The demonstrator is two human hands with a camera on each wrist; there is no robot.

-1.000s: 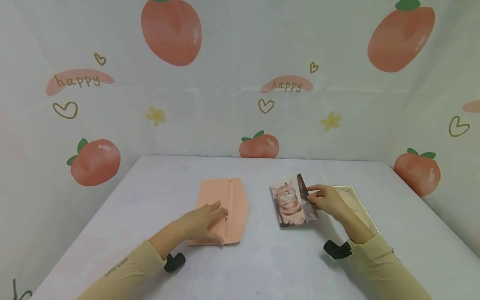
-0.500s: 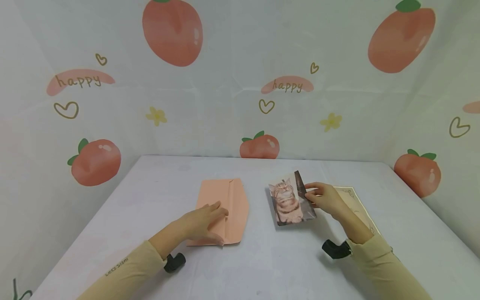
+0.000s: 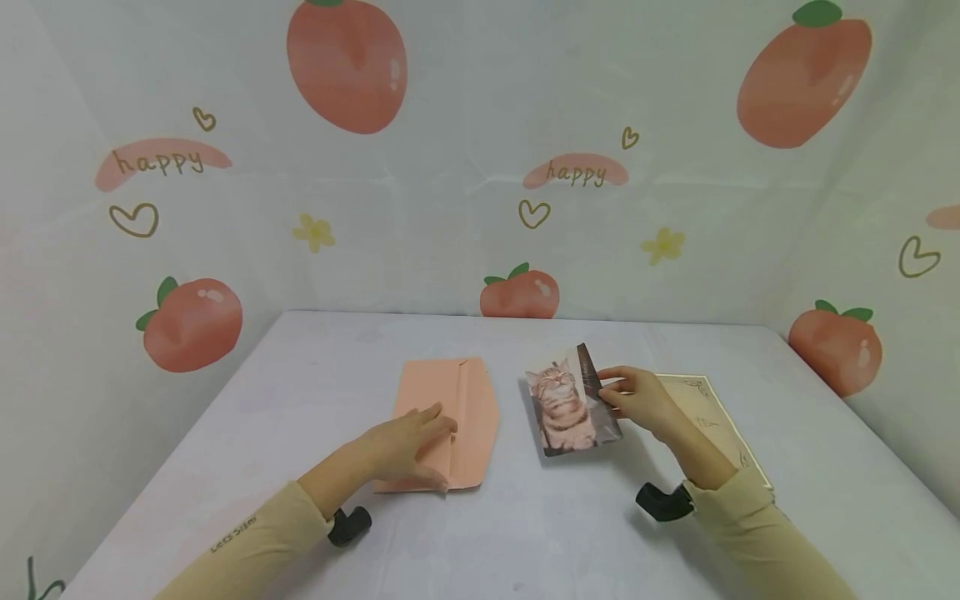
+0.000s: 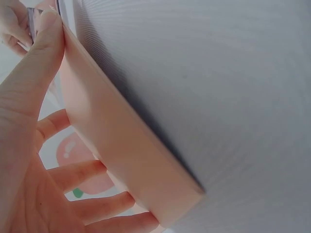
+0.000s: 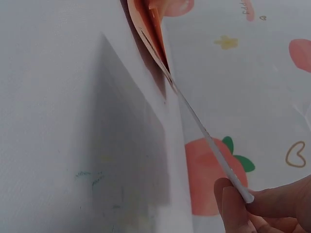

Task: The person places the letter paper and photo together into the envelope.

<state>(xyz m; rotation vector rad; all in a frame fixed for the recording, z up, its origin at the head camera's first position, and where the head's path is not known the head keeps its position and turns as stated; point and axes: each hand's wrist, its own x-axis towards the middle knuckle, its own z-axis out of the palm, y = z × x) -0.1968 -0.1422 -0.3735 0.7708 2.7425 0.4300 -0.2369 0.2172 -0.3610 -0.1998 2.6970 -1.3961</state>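
Note:
A peach envelope (image 3: 465, 408) lies on the white table (image 3: 525, 533), left of centre. My left hand (image 3: 408, 440) holds its near left part, fingers on top and thumb at the edge. In the left wrist view that side of the envelope (image 4: 126, 160) is raised a little off the table. My right hand (image 3: 636, 400) pinches the right edge of a cat photo (image 3: 566, 404) and holds it tilted just above the table, right of the envelope. In the right wrist view the photo (image 5: 204, 133) appears edge-on, its far end close to the envelope (image 5: 150, 24).
A beige card with a drawn border (image 3: 708, 417) lies flat on the table under my right forearm. A printed backdrop with peaches (image 3: 345, 62) closes off the back and both sides of the table.
My right hand has carried the cat photo a short way left, toward the envelope. The left hand and the envelope have not moved.

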